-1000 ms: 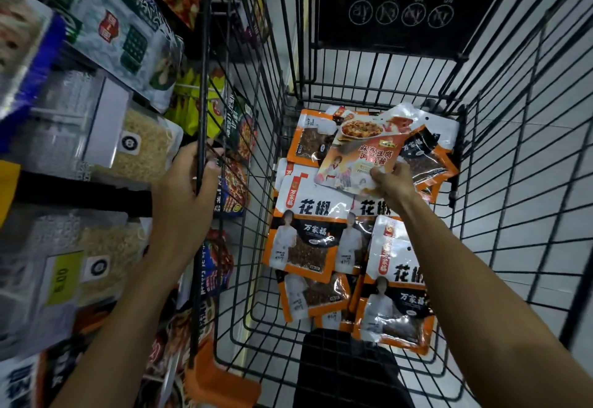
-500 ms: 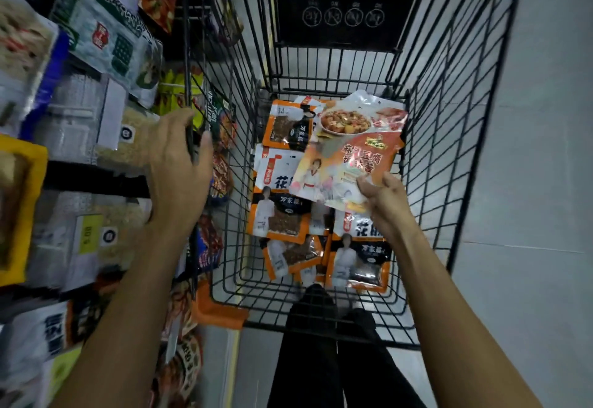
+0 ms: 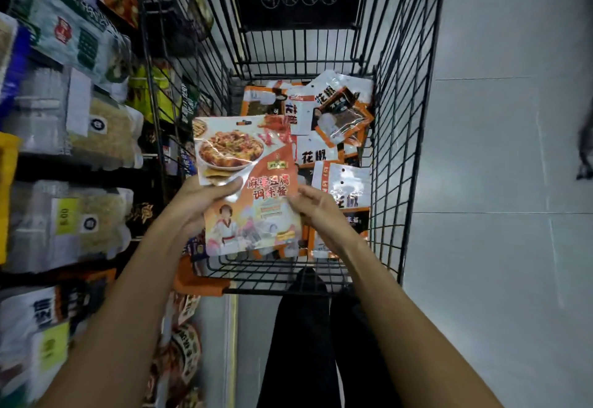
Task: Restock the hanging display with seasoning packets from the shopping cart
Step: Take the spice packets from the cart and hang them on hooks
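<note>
You hold a flat, glossy, rectangular seasoning packet (image 3: 244, 163) over the near end of the black wire shopping cart (image 3: 401, 157). Your left hand (image 3: 194, 205) grips its left edge, thumb across the front. Your right hand (image 3: 321, 211) pinches its right edge. Crinkly orange-and-white packets (image 3: 340, 118) lie heaped in the cart, and clear bags (image 3: 96, 131) of pale grains sit on the left.
</note>
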`<state>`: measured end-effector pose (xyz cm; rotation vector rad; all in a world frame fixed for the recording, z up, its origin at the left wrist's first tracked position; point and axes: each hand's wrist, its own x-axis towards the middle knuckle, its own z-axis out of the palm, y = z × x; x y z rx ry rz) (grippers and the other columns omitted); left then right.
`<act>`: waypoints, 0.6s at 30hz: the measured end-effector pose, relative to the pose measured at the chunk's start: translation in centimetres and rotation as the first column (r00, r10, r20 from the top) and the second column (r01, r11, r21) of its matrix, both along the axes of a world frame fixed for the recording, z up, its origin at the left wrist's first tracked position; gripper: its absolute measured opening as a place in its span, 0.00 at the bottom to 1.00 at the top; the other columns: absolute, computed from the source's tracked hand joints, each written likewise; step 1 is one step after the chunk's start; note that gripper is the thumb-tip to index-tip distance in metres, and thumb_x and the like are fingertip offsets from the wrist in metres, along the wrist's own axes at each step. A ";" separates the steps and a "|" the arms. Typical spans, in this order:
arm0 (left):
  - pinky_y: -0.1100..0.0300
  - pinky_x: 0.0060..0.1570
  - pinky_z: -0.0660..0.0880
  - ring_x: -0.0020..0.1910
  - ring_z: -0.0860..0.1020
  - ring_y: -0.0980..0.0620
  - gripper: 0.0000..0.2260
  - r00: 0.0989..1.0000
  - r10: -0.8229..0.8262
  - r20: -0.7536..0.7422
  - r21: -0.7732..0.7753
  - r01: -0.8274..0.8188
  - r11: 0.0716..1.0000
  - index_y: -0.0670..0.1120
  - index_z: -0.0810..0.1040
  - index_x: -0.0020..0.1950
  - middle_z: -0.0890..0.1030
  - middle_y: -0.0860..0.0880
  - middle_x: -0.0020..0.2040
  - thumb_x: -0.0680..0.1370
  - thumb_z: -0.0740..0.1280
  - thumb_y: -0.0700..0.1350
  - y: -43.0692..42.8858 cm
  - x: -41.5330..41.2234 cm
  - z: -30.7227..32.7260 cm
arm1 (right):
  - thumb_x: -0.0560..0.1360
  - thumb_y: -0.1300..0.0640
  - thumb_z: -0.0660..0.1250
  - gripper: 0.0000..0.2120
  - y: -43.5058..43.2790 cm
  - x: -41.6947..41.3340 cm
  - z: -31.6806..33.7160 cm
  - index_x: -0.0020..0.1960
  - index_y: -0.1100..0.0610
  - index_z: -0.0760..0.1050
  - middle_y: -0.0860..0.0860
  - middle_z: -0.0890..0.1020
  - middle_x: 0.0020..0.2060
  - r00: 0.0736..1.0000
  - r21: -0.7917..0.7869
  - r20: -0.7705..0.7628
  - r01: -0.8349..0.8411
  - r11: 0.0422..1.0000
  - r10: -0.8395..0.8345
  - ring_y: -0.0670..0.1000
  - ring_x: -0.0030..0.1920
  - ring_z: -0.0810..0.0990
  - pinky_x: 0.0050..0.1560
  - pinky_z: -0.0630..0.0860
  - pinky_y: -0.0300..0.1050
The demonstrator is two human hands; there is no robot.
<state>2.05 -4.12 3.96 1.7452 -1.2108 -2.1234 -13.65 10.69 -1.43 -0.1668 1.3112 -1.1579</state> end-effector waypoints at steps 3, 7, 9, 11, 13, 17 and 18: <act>0.64 0.19 0.70 0.17 0.70 0.52 0.11 0.993 0.027 0.119 -0.079 -0.018 0.997 0.37 0.77 0.46 0.78 0.45 0.33 0.69 0.75 0.40 -0.7 0.3 -0.7 | 0.78 0.60 0.66 0.13 1.5 -1.6 -3.5 0.62 0.59 0.75 0.56 0.81 0.55 0.903 0.363 -0.428 0.197 0.911 -0.025 0.49 0.45 0.79 0.43 0.76 0.39; 0.66 0.20 0.67 0.17 0.69 0.55 0.05 0.982 0.058 0.182 -0.193 -0.023 0.981 0.41 0.78 0.43 0.78 0.46 0.33 0.72 0.73 0.35 -1.2 0.2 -1.6 | 0.78 0.61 0.63 0.20 2.9 -2.9 -7.3 0.67 0.68 0.67 0.64 0.75 0.62 0.816 0.684 -0.498 0.162 0.711 0.293 0.60 0.58 0.77 0.56 0.77 0.51; 0.67 0.19 0.66 0.17 0.69 0.56 0.06 0.970 0.099 0.221 -0.252 -0.041 0.967 0.44 0.79 0.42 0.79 0.46 0.34 0.73 0.72 0.35 -1.1 0.0 -2.1 | 0.78 0.60 0.63 0.26 3.2 -2.7 -8.1 0.72 0.68 0.60 0.65 0.66 0.69 0.801 0.749 -0.461 0.120 0.652 0.382 0.63 0.69 0.67 0.65 0.70 0.53; 0.67 0.19 0.66 0.18 0.71 0.56 0.07 0.959 0.138 0.247 -0.290 -0.063 0.955 0.46 0.79 0.40 0.80 0.46 0.34 0.72 0.73 0.35 -1.1 -0.1 -2.8 | 0.79 0.58 0.64 0.32 3.3 -2.5 -8.6 0.74 0.68 0.52 0.66 0.59 0.72 0.804 0.779 -0.427 0.095 0.619 0.414 0.63 0.73 0.61 0.69 0.65 0.55; 0.68 0.19 0.67 0.20 0.73 0.57 0.07 0.955 0.158 0.253 -0.304 -0.076 0.950 0.47 0.79 0.40 0.81 0.49 0.34 0.72 0.74 0.36 -1.2 -0.1 -3.4 | 0.78 0.55 0.66 0.37 3.1 -2.4 -9.1 0.76 0.67 0.48 0.66 0.57 0.73 0.823 0.784 -0.419 0.115 0.610 0.384 0.64 0.73 0.61 0.69 0.65 0.56; 0.66 0.20 0.67 0.19 0.72 0.55 0.07 0.953 0.147 0.266 -0.312 -0.059 0.948 0.47 0.80 0.40 0.81 0.53 0.28 0.72 0.74 0.37 -1.6 0.3 -4.2 | 0.76 0.48 0.68 0.41 2.2 -1.6 -9.5 0.75 0.67 0.49 0.66 0.60 0.72 0.828 0.781 -0.398 0.078 0.620 0.396 0.64 0.72 0.63 0.70 0.65 0.57; 0.66 0.20 0.67 0.19 0.72 0.55 0.07 0.953 0.145 0.267 -0.315 -0.056 0.947 0.47 0.80 0.40 0.81 0.53 0.27 0.72 0.74 0.37 -1.7 0.4 -4.3 | 0.76 0.47 0.68 0.41 1.9 -1.2 -9.5 0.75 0.67 0.49 0.66 0.60 0.73 0.828 0.772 -0.388 0.051 0.634 0.406 0.64 0.72 0.62 0.71 0.63 0.56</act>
